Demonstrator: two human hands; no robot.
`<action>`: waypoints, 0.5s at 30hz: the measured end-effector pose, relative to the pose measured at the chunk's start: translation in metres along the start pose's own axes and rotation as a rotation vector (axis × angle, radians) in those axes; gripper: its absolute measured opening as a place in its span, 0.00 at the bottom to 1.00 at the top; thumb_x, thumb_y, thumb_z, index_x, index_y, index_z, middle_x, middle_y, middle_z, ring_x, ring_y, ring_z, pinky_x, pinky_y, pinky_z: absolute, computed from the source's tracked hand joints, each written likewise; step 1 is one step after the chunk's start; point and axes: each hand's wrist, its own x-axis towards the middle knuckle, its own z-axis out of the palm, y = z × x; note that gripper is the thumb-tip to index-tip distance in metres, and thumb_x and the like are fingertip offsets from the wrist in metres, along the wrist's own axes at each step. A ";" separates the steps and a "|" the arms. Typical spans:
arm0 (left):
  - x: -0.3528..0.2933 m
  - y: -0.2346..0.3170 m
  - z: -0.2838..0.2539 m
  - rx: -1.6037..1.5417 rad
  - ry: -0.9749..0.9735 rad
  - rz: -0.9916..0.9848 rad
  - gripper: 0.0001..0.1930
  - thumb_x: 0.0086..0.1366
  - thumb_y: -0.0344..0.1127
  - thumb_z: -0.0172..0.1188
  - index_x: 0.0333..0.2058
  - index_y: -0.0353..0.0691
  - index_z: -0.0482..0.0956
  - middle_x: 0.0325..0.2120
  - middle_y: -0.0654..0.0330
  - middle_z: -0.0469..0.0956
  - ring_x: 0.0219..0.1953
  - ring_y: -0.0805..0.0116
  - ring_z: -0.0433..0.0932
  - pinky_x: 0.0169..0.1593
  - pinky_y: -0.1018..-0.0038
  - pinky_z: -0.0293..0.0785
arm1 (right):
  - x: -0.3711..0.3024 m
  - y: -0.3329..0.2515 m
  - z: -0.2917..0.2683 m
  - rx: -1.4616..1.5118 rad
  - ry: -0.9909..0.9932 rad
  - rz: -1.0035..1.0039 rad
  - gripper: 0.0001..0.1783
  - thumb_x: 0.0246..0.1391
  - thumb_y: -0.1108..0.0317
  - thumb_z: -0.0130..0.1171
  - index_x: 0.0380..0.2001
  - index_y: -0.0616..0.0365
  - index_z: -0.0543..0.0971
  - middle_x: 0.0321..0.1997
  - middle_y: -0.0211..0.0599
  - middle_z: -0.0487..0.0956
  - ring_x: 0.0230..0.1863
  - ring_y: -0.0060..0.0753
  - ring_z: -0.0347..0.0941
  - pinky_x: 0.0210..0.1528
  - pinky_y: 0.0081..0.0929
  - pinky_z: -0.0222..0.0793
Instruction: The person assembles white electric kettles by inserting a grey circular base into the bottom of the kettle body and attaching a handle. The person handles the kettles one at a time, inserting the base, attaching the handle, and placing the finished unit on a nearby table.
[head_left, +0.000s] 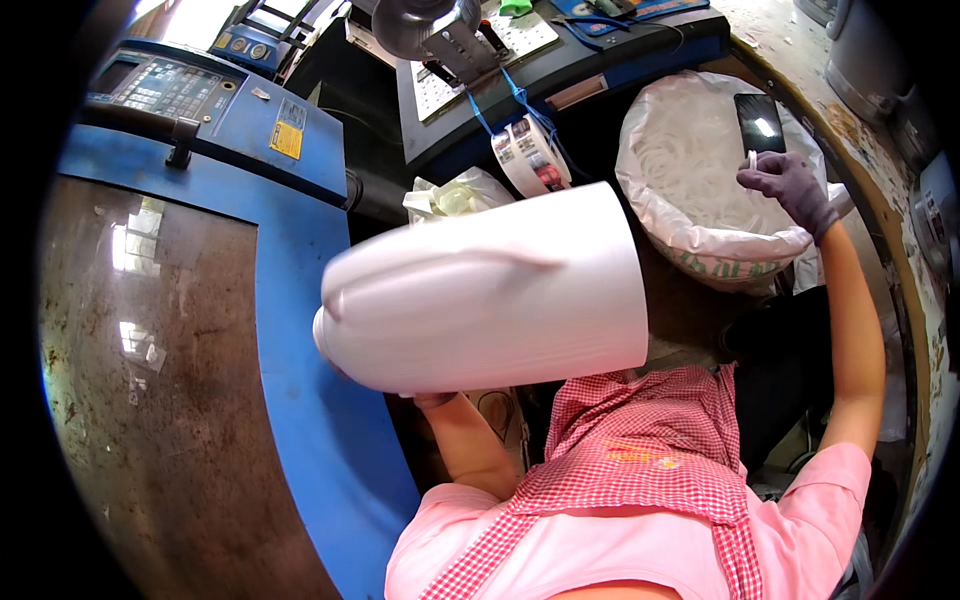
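A large white plastic jug [490, 290] is tilted on its side in front of me, its narrow neck to the left and its broad end to the right. My left hand [435, 400] holds it from beneath; the jug hides most of its fingers. Out to the right, my right hand [790, 188], in a greyish-purple glove, is closed in a pinch on a small whitish piece [752, 158], which looks like a plastic ring. This hand is above a lined bin [690, 240] full of pale, translucent rings [690, 150], beside a black phone [760, 122].
A blue machine [320, 420] with a control panel [170, 90] and brownish window stands at left. Ahead, a dark bench [440, 140] carries a metal fixture [462, 50] and pliers [590, 28]. A label roll [530, 155] hangs from blue cords. A worn ledge [860, 130] runs along the right.
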 end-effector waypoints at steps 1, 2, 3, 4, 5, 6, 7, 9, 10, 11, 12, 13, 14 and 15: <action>0.003 -0.002 -0.002 0.063 0.007 0.010 0.32 0.65 0.46 0.58 0.64 0.37 0.62 0.62 0.53 0.69 0.59 0.57 0.72 0.61 0.59 0.70 | -0.007 -0.010 -0.007 -0.064 -0.052 0.064 0.20 0.54 0.54 0.69 0.34 0.63 0.86 0.24 0.26 0.76 0.25 0.18 0.66 0.30 0.22 0.64; 0.009 -0.004 -0.006 0.151 0.008 0.015 0.32 0.65 0.45 0.59 0.64 0.37 0.62 0.61 0.53 0.69 0.58 0.57 0.73 0.61 0.59 0.70 | -0.015 -0.011 -0.003 0.015 -0.005 -0.011 0.19 0.55 0.56 0.68 0.36 0.64 0.85 0.28 0.28 0.77 0.28 0.19 0.68 0.32 0.22 0.66; 0.015 -0.008 -0.008 0.259 -0.007 0.023 0.32 0.64 0.44 0.60 0.63 0.37 0.63 0.61 0.53 0.70 0.58 0.57 0.73 0.60 0.59 0.71 | -0.025 -0.011 0.002 0.093 0.043 -0.087 0.19 0.57 0.57 0.67 0.39 0.65 0.85 0.32 0.30 0.78 0.31 0.20 0.69 0.34 0.22 0.67; 0.019 -0.010 -0.012 0.434 -0.050 0.035 0.32 0.64 0.43 0.62 0.63 0.37 0.63 0.61 0.54 0.70 0.57 0.58 0.74 0.60 0.60 0.71 | -0.035 -0.011 0.008 0.175 0.088 -0.164 0.18 0.59 0.59 0.65 0.41 0.66 0.84 0.36 0.32 0.79 0.33 0.20 0.71 0.37 0.22 0.68; 0.022 -0.013 -0.019 0.676 -0.126 0.072 0.32 0.63 0.42 0.63 0.63 0.37 0.63 0.61 0.54 0.70 0.57 0.58 0.74 0.60 0.60 0.72 | -0.042 -0.014 0.013 0.042 0.089 -0.281 0.16 0.62 0.64 0.62 0.44 0.68 0.82 0.46 0.37 0.79 0.43 0.25 0.74 0.44 0.23 0.70; 0.024 -0.014 -0.025 0.934 -0.215 0.123 0.33 0.63 0.41 0.64 0.63 0.37 0.63 0.60 0.54 0.71 0.57 0.58 0.75 0.59 0.60 0.72 | -0.052 -0.021 0.016 0.154 0.038 -0.215 0.14 0.60 0.65 0.63 0.42 0.66 0.84 0.45 0.40 0.80 0.46 0.29 0.75 0.47 0.26 0.71; 0.027 -0.015 -0.020 1.299 -0.330 0.246 0.35 0.61 0.42 0.66 0.63 0.36 0.63 0.61 0.55 0.71 0.57 0.59 0.75 0.59 0.60 0.72 | -0.060 -0.026 0.014 0.171 -0.006 -0.234 0.13 0.58 0.66 0.64 0.40 0.66 0.84 0.45 0.40 0.80 0.46 0.29 0.75 0.48 0.26 0.71; 0.028 -0.023 -0.027 1.036 -0.229 0.049 0.40 0.57 0.48 0.68 0.63 0.37 0.63 0.62 0.55 0.69 0.60 0.61 0.72 0.61 0.59 0.70 | -0.074 -0.040 0.013 0.179 -0.029 -0.221 0.12 0.53 0.66 0.67 0.35 0.66 0.86 0.45 0.42 0.81 0.47 0.31 0.76 0.51 0.28 0.70; 0.029 -0.030 -0.027 0.895 -0.168 -0.033 0.42 0.54 0.51 0.70 0.63 0.37 0.63 0.63 0.55 0.68 0.62 0.62 0.70 0.62 0.58 0.69 | -0.076 -0.040 0.009 0.175 -0.034 -0.213 0.12 0.52 0.65 0.68 0.34 0.66 0.86 0.46 0.42 0.81 0.48 0.32 0.76 0.52 0.28 0.70; 0.028 -0.030 -0.027 1.111 -0.197 0.059 0.42 0.56 0.53 0.67 0.64 0.37 0.62 0.63 0.54 0.68 0.62 0.61 0.69 0.62 0.58 0.69 | -0.078 -0.037 0.005 0.170 -0.039 -0.205 0.12 0.51 0.65 0.68 0.33 0.65 0.86 0.46 0.42 0.81 0.48 0.32 0.76 0.53 0.29 0.69; 0.026 -0.033 -0.018 1.316 -0.226 0.151 0.42 0.58 0.56 0.65 0.64 0.37 0.62 0.63 0.54 0.67 0.63 0.60 0.69 0.63 0.57 0.69 | -0.081 -0.034 0.001 0.157 -0.040 -0.192 0.12 0.50 0.64 0.69 0.31 0.65 0.86 0.46 0.41 0.81 0.49 0.33 0.76 0.53 0.29 0.69; 0.026 -0.034 -0.009 1.141 -0.192 0.156 0.42 0.59 0.58 0.62 0.64 0.36 0.62 0.63 0.53 0.67 0.63 0.59 0.69 0.63 0.57 0.69 | -0.085 -0.033 0.002 0.091 0.008 -0.366 0.17 0.50 0.65 0.68 0.42 0.62 0.86 0.48 0.42 0.81 0.53 0.34 0.75 0.57 0.31 0.69; 0.026 -0.032 0.002 0.967 -0.159 0.158 0.41 0.60 0.59 0.59 0.64 0.35 0.62 0.62 0.52 0.68 0.62 0.57 0.69 0.63 0.57 0.68 | -0.088 -0.034 0.005 0.071 0.060 -0.457 0.19 0.51 0.66 0.67 0.46 0.61 0.84 0.50 0.42 0.81 0.55 0.34 0.74 0.58 0.32 0.68; 0.022 -0.028 0.022 0.790 -0.120 0.153 0.41 0.61 0.61 0.56 0.64 0.34 0.62 0.62 0.51 0.68 0.62 0.56 0.70 0.63 0.56 0.68 | -0.091 -0.044 0.010 0.043 0.106 -0.547 0.22 0.52 0.66 0.66 0.51 0.60 0.82 0.51 0.42 0.80 0.57 0.34 0.73 0.59 0.32 0.68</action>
